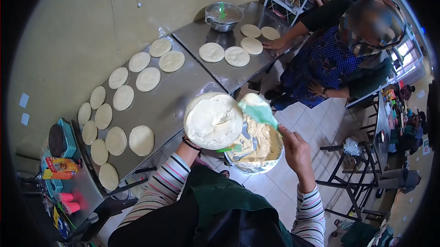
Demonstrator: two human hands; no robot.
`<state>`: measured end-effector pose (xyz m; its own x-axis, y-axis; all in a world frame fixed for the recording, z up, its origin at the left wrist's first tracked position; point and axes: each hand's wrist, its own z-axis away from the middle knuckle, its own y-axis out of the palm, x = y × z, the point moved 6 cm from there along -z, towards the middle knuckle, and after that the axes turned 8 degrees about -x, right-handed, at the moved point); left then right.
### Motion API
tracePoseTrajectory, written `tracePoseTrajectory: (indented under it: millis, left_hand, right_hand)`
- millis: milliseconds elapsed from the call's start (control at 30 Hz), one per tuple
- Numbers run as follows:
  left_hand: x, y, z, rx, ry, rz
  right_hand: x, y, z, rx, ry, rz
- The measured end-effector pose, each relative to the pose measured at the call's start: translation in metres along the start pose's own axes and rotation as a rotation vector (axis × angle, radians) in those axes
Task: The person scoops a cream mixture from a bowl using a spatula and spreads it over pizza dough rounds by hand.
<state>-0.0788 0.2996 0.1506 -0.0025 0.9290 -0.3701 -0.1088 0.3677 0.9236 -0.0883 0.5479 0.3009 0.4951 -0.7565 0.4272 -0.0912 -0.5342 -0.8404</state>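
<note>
A flat dough round (pixel 213 121), its top coated with pale cream, rests on my left hand (pixel 187 150); the fingers are hidden beneath it. My right hand (pixel 297 150) is closed around the handle of a green spatula (pixel 260 111). Cream clings to the spatula's blade, which is at the round's right edge. Below and between my hands stands a bowl (pixel 250 168) of thick, pale yellow cream. A second green utensil (pixel 230 148) sticks out at the bowl's left side; its kind cannot be made out.
Several dough rounds (pixel 148 79) lie along the metal table (pixel 176 89). A steel bowl (pixel 223 19) stands at the back. Another person (pixel 321 63) at the right rests a hand beside a round. Blue baskets (pixel 68 139) and red cups (pixel 68 203) sit at left, dark stools (pixel 350 164) at right.
</note>
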Motion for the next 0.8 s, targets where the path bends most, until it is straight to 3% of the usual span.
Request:
tracePoseTrajectory:
  millis: [33, 100, 267, 500, 533, 633, 700, 733, 767, 800]
  left_hand:
    - [0.003, 0.002, 0.001, 0.004, -0.005, -0.001]
    - [0.012, 0.005, 0.003, 0.012, -0.031, -0.011]
    - [0.025, 0.015, 0.0, 0.039, -0.083, -0.027]
    - [0.02, 0.015, 0.002, 0.044, -0.121, -0.051]
    - [0.01, 0.027, 0.001, 0.102, -0.065, -0.191]
    - [-0.011, 0.053, 0.004, 0.04, -0.006, -0.123]
    - [-0.016, 0.049, 0.002, 0.052, 0.008, -0.165]
    - [-0.014, 0.042, -0.002, 0.045, 0.021, -0.151]
    - [-0.011, 0.036, -0.006, 0.039, 0.031, -0.138]
    - [-0.005, 0.032, -0.008, 0.04, 0.026, -0.14]
  right_hand:
    - [-0.004, 0.007, 0.002, -0.005, 0.004, 0.002]
    - [0.007, 0.021, 0.005, -0.066, -0.172, -0.387]
    - [-0.011, 0.052, 0.009, 0.052, -0.265, -0.233]
    - [-0.05, 0.027, 0.014, 0.079, -0.303, -0.07]
    - [-0.059, 0.022, 0.015, 0.081, -0.276, -0.021]
    - [-0.069, 0.004, 0.013, 0.084, -0.214, 0.056]
    - [-0.07, -0.012, 0.009, 0.045, -0.02, -0.144]
    - [-0.057, -0.015, 0.007, 0.153, 0.096, -0.339]
    - [-0.051, -0.009, 0.007, 0.154, 0.096, -0.339]
    - [-0.042, 0.007, 0.013, 0.329, 0.149, -0.621]
